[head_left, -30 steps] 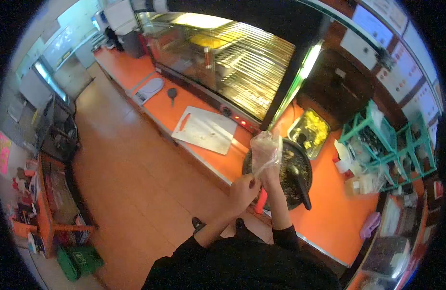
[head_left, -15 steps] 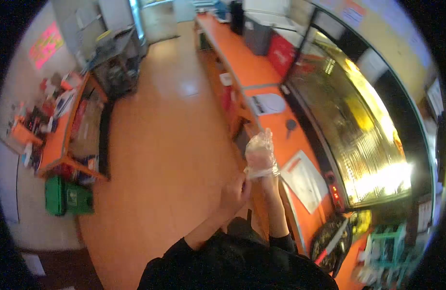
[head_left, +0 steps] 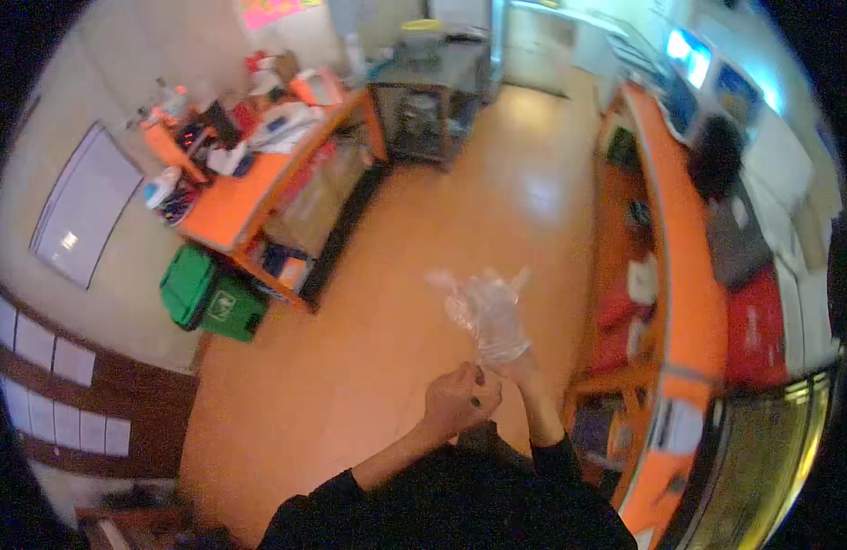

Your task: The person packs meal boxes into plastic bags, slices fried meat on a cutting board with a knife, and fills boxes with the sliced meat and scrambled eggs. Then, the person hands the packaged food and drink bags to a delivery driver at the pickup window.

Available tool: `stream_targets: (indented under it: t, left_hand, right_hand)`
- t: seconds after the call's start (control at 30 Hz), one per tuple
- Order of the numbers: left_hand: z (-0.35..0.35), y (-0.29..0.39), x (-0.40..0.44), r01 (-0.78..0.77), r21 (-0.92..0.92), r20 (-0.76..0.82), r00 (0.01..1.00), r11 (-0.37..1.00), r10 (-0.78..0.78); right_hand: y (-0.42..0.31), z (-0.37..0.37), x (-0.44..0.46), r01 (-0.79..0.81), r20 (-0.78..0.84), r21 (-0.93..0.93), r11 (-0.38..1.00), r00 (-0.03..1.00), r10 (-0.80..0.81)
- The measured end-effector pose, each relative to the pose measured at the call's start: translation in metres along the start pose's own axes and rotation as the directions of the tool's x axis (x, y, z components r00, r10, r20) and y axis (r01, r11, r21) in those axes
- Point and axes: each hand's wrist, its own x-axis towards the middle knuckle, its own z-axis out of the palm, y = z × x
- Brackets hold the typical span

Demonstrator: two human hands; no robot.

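Wrapping the splayed right hand [head_left: 499, 323], a clear, crinkled glove [head_left: 489, 304] shines, its cuff [head_left: 505, 354] pinched by the left hand [head_left: 461, 401].

The left hand [head_left: 458, 401] is bare and curled into a closed grip at the right wrist [head_left: 518, 362], pinching the cuff of the clear glove [head_left: 504, 332]. Beyond that grip, the right hand [head_left: 497, 316] extends inside the glove, fingers spread and blurred. The left forearm [head_left: 391, 456] slants up to the grip from the lower left; the right forearm [head_left: 544, 412] rises from its lower right. Both forearms emerge bare from black sleeves [head_left: 556, 460], below the grip.
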Motion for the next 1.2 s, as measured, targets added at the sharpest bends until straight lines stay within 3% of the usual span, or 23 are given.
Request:
stream_targets:
  t: [0.03, 0.17, 0.27, 0.3, 0.33, 0.4, 0.43, 0.5, 0.57, 0.63, 0.67, 0.7, 0.73, 0.77, 0.83, 0.9, 0.93, 0.97, 1.0, 1.03, 1.1, 1.13, 1.2]
  left_hand:
    - [-0.012, -0.018, 0.026, 0.278, 0.060, 0.043, 0.959, 0.959, -0.281]
    - [-0.046, -0.111, 0.108, 0.357, 0.137, -0.199, 0.924, 0.924, -0.327]
    - [-0.052, -0.198, 0.161, 0.443, 0.064, -0.357, 0.847, 0.894, -0.394]
    - [-0.043, -0.218, 0.175, 0.410, 0.145, -0.223, 0.900, 0.900, -0.374]
    - [-0.040, -0.236, 0.190, 0.365, 0.216, -0.076, 0.931, 0.905, -0.357]
    - [-0.054, -0.282, 0.233, 0.392, 0.108, -0.166, 0.913, 0.914, -0.372]
    - [-0.066, -0.305, 0.257, 0.391, -0.006, -0.235, 0.894, 0.920, -0.382]
    - [-0.094, -0.357, 0.307, 0.458, -0.043, -0.178, 0.871, 0.888, -0.458]
    - [-0.120, -0.401, 0.356, 0.567, 0.033, 0.030, 0.823, 0.823, -0.567]
    - [-0.101, -0.458, 0.397, 0.480, -0.088, -0.013, 0.876, 0.873, -0.483]
    - [-0.090, -0.483, 0.417, 0.365, -0.200, -0.067, 0.921, 0.909, -0.384]
    - [-0.079, -0.497, 0.433, 0.357, -0.121, 0.034, 0.934, 0.926, -0.355]
    - [-0.071, -0.512, 0.447, 0.339, -0.044, 0.131, 0.934, 0.940, -0.331]
    - [-0.073, -0.536, 0.460, 0.353, -0.042, 0.119, 0.931, 0.935, -0.346]
    - [-0.078, -0.578, 0.479, 0.396, -0.172, 0.594, 0.772, 0.902, -0.226]
    - [-0.083, -0.658, 0.484, 0.556, -0.310, 0.590, 0.749, 0.771, -0.303]
    - [-0.075, -0.714, 0.478, 0.563, -0.307, 0.559, 0.759, 0.767, -0.334]
    - [-0.058, -0.766, 0.452, 0.688, -0.467, 0.346, 0.720, 0.556, -0.601]
    - [-0.076, -0.789, 0.427, 0.686, -0.606, 0.251, 0.647, 0.404, -0.720]
    - [-0.094, -0.812, 0.403, 0.599, -0.755, 0.147, 0.551, 0.267, -0.821]
    - [-0.127, -0.837, 0.370, 0.437, -0.885, 0.035, 0.409, 0.162, -0.912]
    - [-0.148, -0.845, 0.364, 0.546, -0.678, -0.403, 0.282, 0.491, -0.871]
    - [-0.191, -0.866, 0.370, 0.717, -0.332, -0.770, 0.170, 0.613, -0.615]
  right_hand:
    - [-0.003, 0.010, 0.036, -0.031, 0.068, 0.015, 0.999, 0.997, 0.030]
    - [-0.007, 0.067, 0.171, -0.087, 0.296, 0.026, 0.996, 0.952, 0.075]
    - [-0.023, 0.130, 0.294, 0.118, 0.369, -0.089, 0.989, 0.926, -0.077]
    - [-0.028, 0.147, 0.334, 0.210, 0.372, -0.154, 0.965, 0.918, -0.140]
    - [-0.034, 0.160, 0.367, 0.309, 0.362, -0.266, 0.913, 0.910, -0.203]
    - [-0.048, 0.168, 0.435, 0.518, 0.242, -0.593, 0.616, 0.845, -0.477]
    - [-0.048, 0.174, 0.468, 0.531, 0.256, -0.585, 0.612, 0.838, -0.482]
    - [-0.036, 0.177, 0.539, 0.334, 0.120, -0.564, 0.755, 0.938, -0.324]
    - [0.010, 0.145, 0.628, 0.312, 0.187, -0.512, 0.800, 0.950, -0.250]
    - [0.010, 0.147, 0.678, 0.272, 0.244, -0.449, 0.851, 0.954, -0.176]
    - [-0.028, 0.161, 0.684, 0.007, 0.124, -0.171, 0.985, 0.992, 0.014]
    - [-0.046, 0.170, 0.701, -0.243, 0.070, 0.143, 0.959, 0.969, 0.235]
    - [0.001, 0.133, 0.742, -0.138, 0.118, 0.229, 0.963, 0.987, 0.114]
    - [0.018, 0.116, 0.773, -0.129, 0.053, 0.218, 0.967, 0.991, 0.121]
    - [0.041, 0.097, 0.825, -0.111, -0.099, 0.042, 0.993, 0.989, 0.115]
    - [0.070, 0.082, 0.875, -0.083, -0.170, -0.229, 0.970, 0.984, 0.045]
    - [0.083, 0.076, 0.899, -0.047, -0.137, -0.404, 0.913, 0.991, -0.009]
    - [0.095, 0.074, 0.922, 0.003, -0.074, -0.578, 0.816, 0.996, -0.056]
    - [0.106, 0.084, 0.950, 0.072, 0.044, -0.713, 0.697, 0.997, -0.059]
    - [0.112, 0.109, 0.979, 0.167, 0.180, -0.781, 0.602, 0.983, -0.040]
    - [0.128, 0.179, 1.042, 0.302, 0.457, -0.717, 0.629, 0.884, 0.096]
    - [0.094, 0.244, 1.049, 0.354, 0.588, -0.605, 0.713, 0.803, 0.100]
    - [0.112, 0.335, 1.063, 0.164, 0.812, -0.100, 0.981, 0.583, -0.015]
